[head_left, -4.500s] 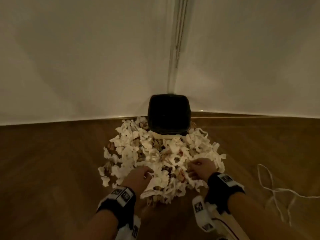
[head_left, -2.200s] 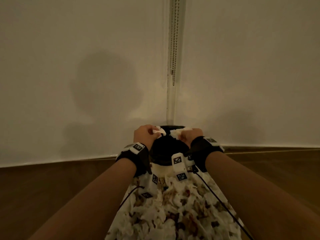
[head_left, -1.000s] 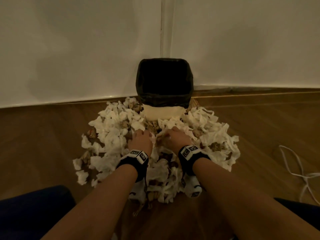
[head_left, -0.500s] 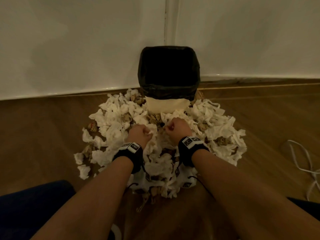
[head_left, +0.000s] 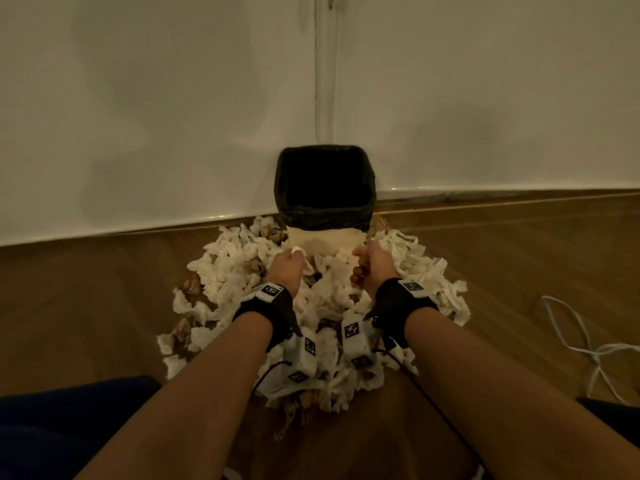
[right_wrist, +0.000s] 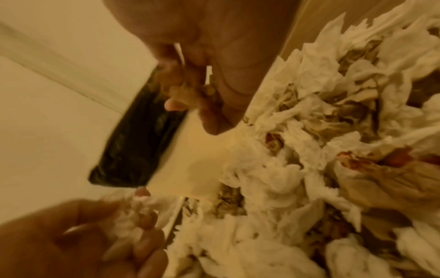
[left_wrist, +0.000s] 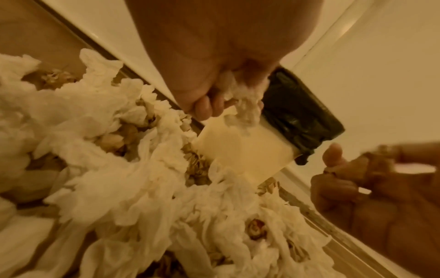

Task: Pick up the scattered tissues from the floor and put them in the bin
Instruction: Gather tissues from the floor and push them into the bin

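1. My left hand (head_left: 289, 269) is clenched around a wad of white tissue (left_wrist: 245, 105), which pokes out between my curled fingers (left_wrist: 204, 105) in the left wrist view.
2. My right hand (head_left: 375, 266) is clenched too, gripping a brownish crumpled tissue (right_wrist: 188, 94); the right wrist view shows it bunched under my thumb and fingers.
3. Both hands are raised just above the heap of tissues (head_left: 322, 306), side by side but apart, close in front of the bin (head_left: 325, 188).
4. The bin stands upright in the corner where two white walls (head_left: 138, 98) meet. A black liner is folded over its rim and hangs down the upper part; the cream body shows below it.
5. The heap lies on the wooden floor (head_left: 86, 289), pressed up against the foot of the bin and spreading out to both sides and back toward me. Most pieces are white and crumpled; brown and reddish-stained ones are mixed in among them.
6. I cannot tell what is inside the bin; its opening is just dark.
7. Black bands with white marker tags (head_left: 270, 291) wrap both my wrists, and thin dark wires run back along my forearms.
8. A white cord (head_left: 581, 337) lies looped on the floor well off to my right, apart from the heap.
9. Dark blue cloth (head_left: 62, 427) shows at the lower left edge of the head view.
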### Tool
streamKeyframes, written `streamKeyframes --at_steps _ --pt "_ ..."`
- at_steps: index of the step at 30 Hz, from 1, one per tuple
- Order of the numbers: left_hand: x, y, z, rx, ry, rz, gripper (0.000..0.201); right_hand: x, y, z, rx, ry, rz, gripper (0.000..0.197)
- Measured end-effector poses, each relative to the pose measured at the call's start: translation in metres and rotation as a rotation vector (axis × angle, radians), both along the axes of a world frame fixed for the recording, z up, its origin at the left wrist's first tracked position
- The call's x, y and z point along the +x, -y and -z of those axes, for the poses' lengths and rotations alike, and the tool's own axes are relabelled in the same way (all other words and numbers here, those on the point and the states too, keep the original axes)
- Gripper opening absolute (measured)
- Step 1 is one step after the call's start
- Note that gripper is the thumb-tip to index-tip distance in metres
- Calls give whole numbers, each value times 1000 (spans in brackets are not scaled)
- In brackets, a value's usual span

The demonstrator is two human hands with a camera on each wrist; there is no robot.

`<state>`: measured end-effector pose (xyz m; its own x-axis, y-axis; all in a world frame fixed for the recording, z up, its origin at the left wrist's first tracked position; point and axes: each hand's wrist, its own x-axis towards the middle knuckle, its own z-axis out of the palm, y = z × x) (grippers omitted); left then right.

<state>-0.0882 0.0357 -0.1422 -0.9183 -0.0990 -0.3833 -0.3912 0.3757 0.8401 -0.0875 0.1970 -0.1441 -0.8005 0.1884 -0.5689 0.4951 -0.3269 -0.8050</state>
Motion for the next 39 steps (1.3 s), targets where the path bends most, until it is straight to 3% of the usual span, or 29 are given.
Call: streamKeyframes --at_steps 5,7,9,11,14,16,18,20,21,22,24,26,30,32,35,39 --pt "-2 -11 -40 -223 -260 8 44 -7 1 -43 284 -120 -2 38" --pt "-14 -14 -59 -94 -289 -75 30 -19 2 -63 286 -190 28 38" --pt "-31 -12 -82 66 -300 -163 28 -36 1 -84 268 -251 -1 34" --pt "-48 -9 -103 56 -350 -182 29 -52 0 -104 284 -311 -12 35" --pt "-68 -6 -129 -8 -445 -173 59 -79 4 -132 445 -364 -35 37" --pt "-84 -9 -134 -5 -438 -154 62 -97 5 -134 544 -339 -95 40" --pt "-102 -17 -129 37 -360 -100 49 -111 6 -126 537 -302 -191 30" --pt "-113 -23 -121 185 -209 -66 37 -115 8 -115 399 -254 -273 8" --pt "-117 -24 -116 242 -139 -49 39 -117 9 -110 356 -214 -302 19" --pt "-119 -24 -110 255 -104 -19 45 -119 9 -104 339 -164 -317 43" --pt "-120 -22 -101 202 -107 22 55 -120 8 -98 294 -125 -288 61" --pt "-119 -17 -92 189 -145 -4 54 -119 5 -92 261 -139 -253 52" --pt "-101 -11 -87 279 -333 -129 32 -108 -8 -82 415 -277 -87 27" --pt "-83 -8 -82 217 -402 -101 30 -94 -17 -75 491 -293 2 28" --pt "-55 -6 -61 76 -415 7 36 -64 -36 -54 647 -162 38 34" --pt "-28 -3 -18 -145 -313 206 26 -23 -50 -18 796 31 -99 33"
